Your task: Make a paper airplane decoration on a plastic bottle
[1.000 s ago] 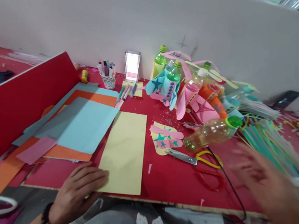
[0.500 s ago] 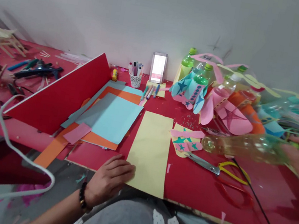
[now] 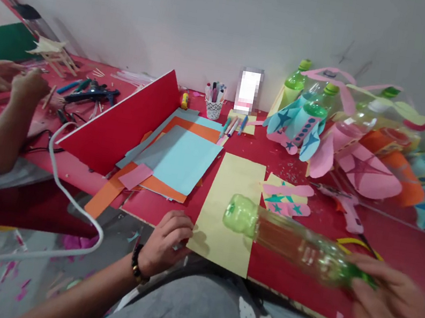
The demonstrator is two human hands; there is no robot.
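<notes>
A clear green plastic bottle [image 3: 296,243] lies sideways in the air, its base over the pale yellow paper sheet [image 3: 229,205]. My right hand [image 3: 395,309] is closed around its neck end. At the sheet's lower left corner my left hand [image 3: 170,241] rests by the table edge, fingers together and slightly bent, holding nothing that I can see. Just beyond the bottle are small pink and teal star cutouts [image 3: 287,198] on a yellow piece. Yellow-handled scissors [image 3: 361,246] are mostly hidden behind the bottle and my right hand.
Decorated bottle rockets [image 3: 317,117] crowd the back right, near a pink glue gun [image 3: 351,209]. Coloured sheets [image 3: 183,159] lie left of centre beside a red board [image 3: 129,123]. A pen cup [image 3: 213,107] stands behind. Another person's hands [image 3: 25,84] are at far left.
My right hand has brought the bottle leftward and nearer, from over the right side to above the yellow sheet. The view has turned left. My left hand stays near the sheet's corner.
</notes>
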